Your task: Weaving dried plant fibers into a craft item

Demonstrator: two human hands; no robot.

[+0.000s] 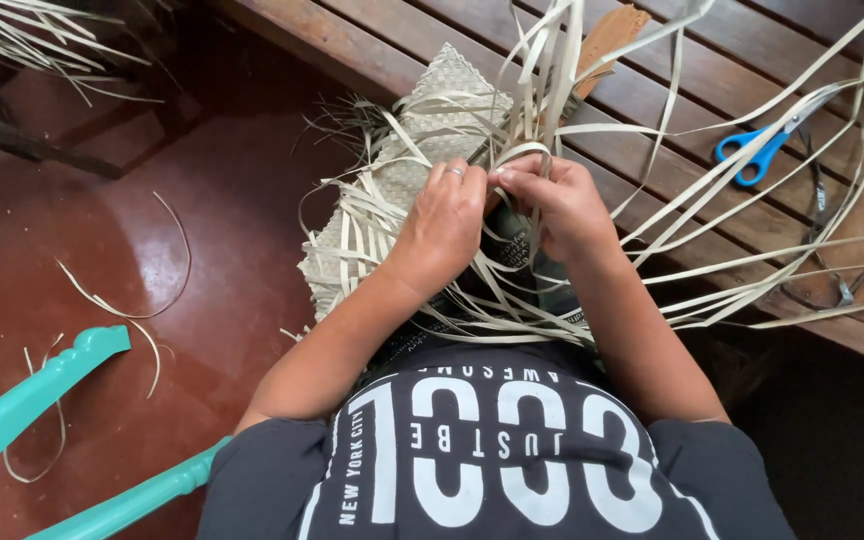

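Right at the centre of my head view, I have both hands pressed together over the half-woven palm-leaf mat. My left hand lies curled on the woven face, a ring on one finger, fingertips bent down onto the pale leaf strips. My right hand meets it from three o'clock, thumb and fingers pinched shut around one strip at the working edge. The finished weave runs away from my hands toward eleven o'clock, up onto the slatted wooden bench, so its long axis slants from seven to one. Loose strips fan out toward two and three o'clock, nearer my right hand. Blue-handled scissors lie on the bench at two o'clock, well apart. Turquoise chair legs stand at eight o'clock over the red floor.
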